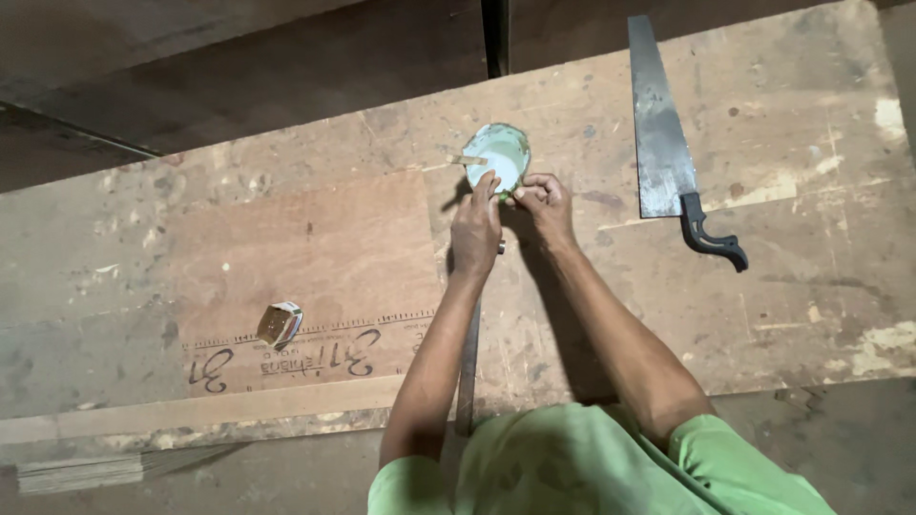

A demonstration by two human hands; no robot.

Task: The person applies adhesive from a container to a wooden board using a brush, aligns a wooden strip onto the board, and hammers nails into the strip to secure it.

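Holding glue tub [498,153]: left hand [475,229], right hand [544,203].

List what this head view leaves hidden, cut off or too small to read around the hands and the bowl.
- Near rim of the small bowl: covered by the left hand and right hand.
- What the fingertips pinch: too small to tell.
- Long dark strip: its upper end is hidden under the left forearm.
- Saw: blade tip cut off by the top edge.
- Small crumpled pack: too small to identify.
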